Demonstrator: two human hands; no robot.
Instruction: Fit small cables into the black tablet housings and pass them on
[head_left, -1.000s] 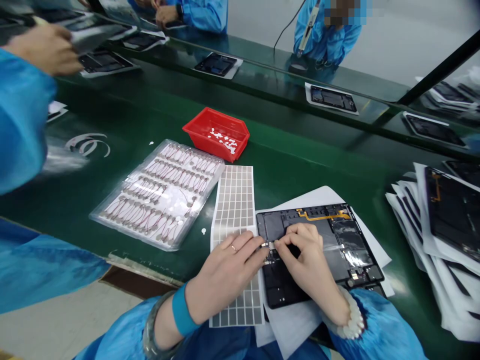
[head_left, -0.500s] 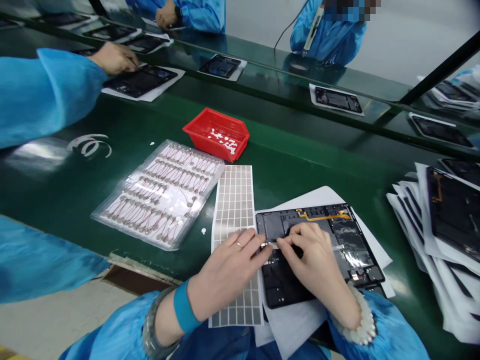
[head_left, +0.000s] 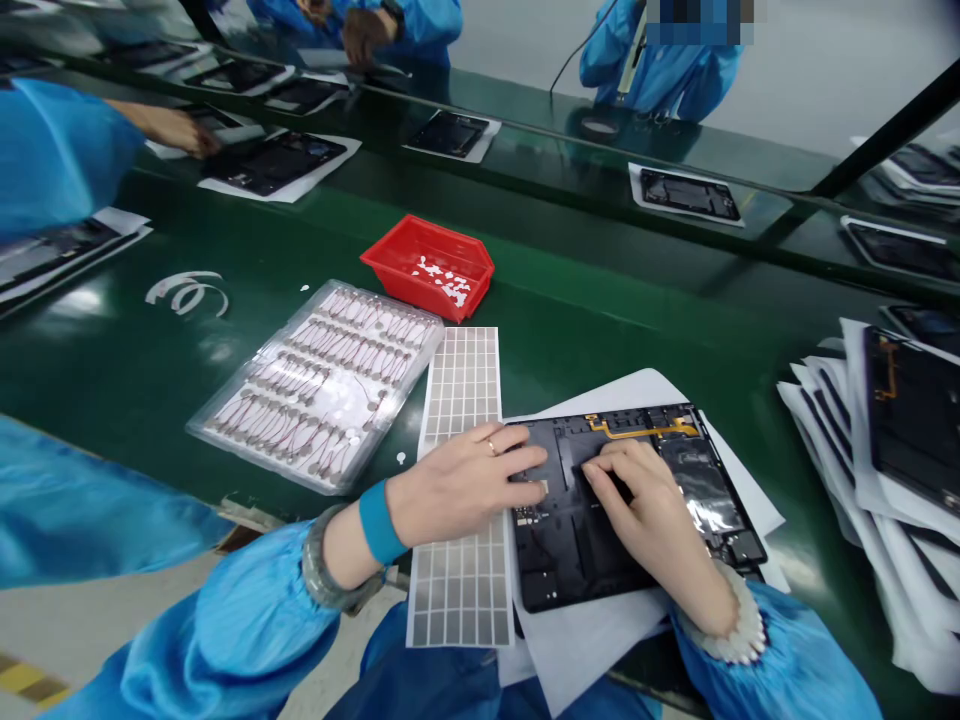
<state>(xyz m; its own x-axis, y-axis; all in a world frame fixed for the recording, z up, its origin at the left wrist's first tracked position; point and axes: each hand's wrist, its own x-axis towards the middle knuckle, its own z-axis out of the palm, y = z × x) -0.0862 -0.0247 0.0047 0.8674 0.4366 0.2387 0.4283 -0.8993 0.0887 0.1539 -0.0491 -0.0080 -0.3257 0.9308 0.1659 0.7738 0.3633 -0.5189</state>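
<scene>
A black tablet housing (head_left: 570, 560) with an orange flex cable (head_left: 637, 431) lies on white paper sheets in front of me. My left hand (head_left: 472, 480) reaches over the sticker sheet (head_left: 457, 590), its fingers stretched apart and the tips at the housing's left edge. By those fingertips is a small pale piece (head_left: 541, 489), partly covered. My right hand (head_left: 637, 495) is above the middle of the housing, thumb and fingertips pinched together. Whatever the pinch holds, if anything, is hidden.
Left of the sticker sheet is a clear tray (head_left: 315, 390) of small wired discs. Behind it sits a red bin (head_left: 427, 270) with white scraps. Paper-backed housings (head_left: 911, 430) are stacked at right. A co-worker's hand (head_left: 176, 130) is at upper left, near another housing (head_left: 277, 163).
My hands have drawn apart, the left lifting slightly, the right shifting up the housing. The pale strip between them no longer shows. The co-worker's arm moved left, and stacked housings now show at far left.
</scene>
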